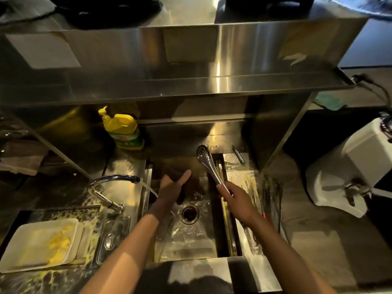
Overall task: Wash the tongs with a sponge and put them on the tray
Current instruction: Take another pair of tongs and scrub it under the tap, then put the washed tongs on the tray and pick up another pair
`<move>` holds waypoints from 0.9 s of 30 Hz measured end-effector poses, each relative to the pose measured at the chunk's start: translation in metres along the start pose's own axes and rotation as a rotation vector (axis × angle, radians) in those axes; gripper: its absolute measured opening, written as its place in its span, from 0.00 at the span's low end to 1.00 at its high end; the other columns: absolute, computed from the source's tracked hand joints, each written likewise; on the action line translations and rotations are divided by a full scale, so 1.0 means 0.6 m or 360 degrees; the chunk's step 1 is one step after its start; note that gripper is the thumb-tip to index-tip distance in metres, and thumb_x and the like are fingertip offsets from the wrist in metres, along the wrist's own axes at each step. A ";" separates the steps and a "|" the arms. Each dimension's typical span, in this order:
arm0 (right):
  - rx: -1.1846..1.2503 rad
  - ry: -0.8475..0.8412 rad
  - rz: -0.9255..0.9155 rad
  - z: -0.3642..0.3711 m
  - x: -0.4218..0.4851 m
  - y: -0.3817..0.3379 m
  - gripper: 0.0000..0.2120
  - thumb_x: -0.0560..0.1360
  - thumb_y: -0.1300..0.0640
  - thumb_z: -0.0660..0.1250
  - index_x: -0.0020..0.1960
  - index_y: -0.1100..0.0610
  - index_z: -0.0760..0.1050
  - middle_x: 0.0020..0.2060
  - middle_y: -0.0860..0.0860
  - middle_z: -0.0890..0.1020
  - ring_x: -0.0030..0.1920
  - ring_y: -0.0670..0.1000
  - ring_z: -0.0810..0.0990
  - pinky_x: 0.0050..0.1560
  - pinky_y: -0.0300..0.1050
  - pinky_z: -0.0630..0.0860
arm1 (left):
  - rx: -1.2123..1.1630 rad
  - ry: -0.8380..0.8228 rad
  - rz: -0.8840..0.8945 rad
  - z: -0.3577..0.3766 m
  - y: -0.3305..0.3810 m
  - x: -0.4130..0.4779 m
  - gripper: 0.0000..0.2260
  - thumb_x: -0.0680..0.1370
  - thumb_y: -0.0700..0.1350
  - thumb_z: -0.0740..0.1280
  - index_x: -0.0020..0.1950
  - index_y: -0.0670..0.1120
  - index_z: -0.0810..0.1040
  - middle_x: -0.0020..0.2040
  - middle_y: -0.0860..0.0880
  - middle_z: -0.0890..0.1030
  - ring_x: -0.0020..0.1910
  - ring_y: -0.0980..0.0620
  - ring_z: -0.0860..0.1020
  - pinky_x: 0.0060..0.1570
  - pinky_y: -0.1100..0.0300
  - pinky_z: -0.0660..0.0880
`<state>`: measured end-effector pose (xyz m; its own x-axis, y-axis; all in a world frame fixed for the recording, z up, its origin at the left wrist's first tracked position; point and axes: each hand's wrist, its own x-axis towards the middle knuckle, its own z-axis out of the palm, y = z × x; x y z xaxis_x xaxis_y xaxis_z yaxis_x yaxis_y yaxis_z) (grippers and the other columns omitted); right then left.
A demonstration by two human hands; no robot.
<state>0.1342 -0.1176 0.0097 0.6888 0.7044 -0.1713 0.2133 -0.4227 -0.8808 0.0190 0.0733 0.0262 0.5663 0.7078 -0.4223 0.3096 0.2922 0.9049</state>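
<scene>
Tongs of polished stainless steel with a perforated spoon-shaped head (206, 166) are held by their handle end in the right hand (235, 200), which is closed around them. They are slanted up and away over the right part of the steel sink (186, 236).

The nearest risk is the white rectangular tray (27, 236) at the near left. It carries yellow residue, so clean tongs laid there would probably pick up dirt again. I cannot tell whether it is the tray meant.

The handle looks wet and smooth. A loose grip could let the tongs slide into the narrow dark trough (222, 209) just under the hand, or onto the round drain (188, 213).

The left hand (172, 187) grasps a dark brown sponge (194, 186) with the thumb laid over it, clearly apart from the tongs. Scrubbing one-handed against a long lever may twist them out of the fingers.

The curved chrome tap (114, 179) runs a stream (151, 190) into the basin's left side, short of the tongs, so rinsing could be missed or splash the counter.

The shaft shines evenly and the arms lie close together. No suds or food show. The head reaches the back rim, below the yellow detergent bottle (123, 130).
</scene>
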 end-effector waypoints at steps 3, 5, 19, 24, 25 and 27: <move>0.0124 0.0070 -0.0050 -0.010 -0.018 -0.021 0.10 0.83 0.48 0.62 0.45 0.43 0.78 0.38 0.41 0.80 0.41 0.40 0.77 0.45 0.46 0.73 | 0.0065 -0.0057 0.0058 0.003 0.014 0.000 0.20 0.69 0.55 0.77 0.55 0.45 0.81 0.50 0.46 0.85 0.48 0.48 0.84 0.37 0.64 0.78; 0.0167 0.0124 -0.0060 -0.013 -0.030 -0.029 0.11 0.83 0.50 0.63 0.45 0.53 0.77 0.37 0.49 0.77 0.39 0.44 0.74 0.44 0.48 0.70 | 0.0049 -0.0165 0.0082 0.004 0.027 -0.010 0.16 0.72 0.51 0.75 0.55 0.43 0.81 0.47 0.46 0.85 0.43 0.51 0.84 0.33 0.66 0.77; 0.0254 0.0793 0.0125 -0.074 -0.222 -0.074 0.14 0.80 0.47 0.67 0.46 0.58 0.78 0.37 0.52 0.78 0.38 0.46 0.76 0.43 0.45 0.74 | 0.0175 -0.0827 0.0372 0.098 0.073 -0.093 0.05 0.76 0.48 0.73 0.48 0.48 0.80 0.42 0.53 0.85 0.43 0.58 0.82 0.40 0.70 0.75; 0.0108 0.1182 0.0218 -0.126 -0.333 -0.061 0.18 0.79 0.48 0.68 0.36 0.58 0.72 0.31 0.52 0.71 0.34 0.44 0.70 0.37 0.45 0.68 | 0.0225 -0.1128 0.0435 0.201 0.078 -0.171 0.09 0.74 0.53 0.73 0.49 0.50 0.81 0.48 0.52 0.84 0.51 0.52 0.82 0.55 0.57 0.77; 0.0090 0.1252 0.0237 -0.135 -0.358 -0.056 0.21 0.78 0.45 0.68 0.37 0.60 0.71 0.32 0.56 0.71 0.34 0.45 0.70 0.38 0.50 0.68 | 0.0239 -0.1190 0.0450 0.222 0.078 -0.191 0.08 0.74 0.53 0.73 0.47 0.50 0.82 0.47 0.53 0.85 0.51 0.52 0.83 0.56 0.57 0.77; 0.0108 0.1385 0.0317 -0.152 -0.411 -0.049 0.23 0.76 0.41 0.66 0.38 0.60 0.72 0.31 0.55 0.71 0.34 0.47 0.70 0.37 0.50 0.68 | 0.0297 -0.1317 0.0469 0.262 0.077 -0.228 0.13 0.72 0.57 0.74 0.47 0.49 0.83 0.48 0.52 0.86 0.51 0.53 0.83 0.58 0.55 0.77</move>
<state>0.0211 -0.3310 0.1178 0.9963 -0.0716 0.0474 0.0114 -0.4370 -0.8994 0.0756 -0.1110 0.1172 0.9893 0.0268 -0.1434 0.1431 0.0118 0.9896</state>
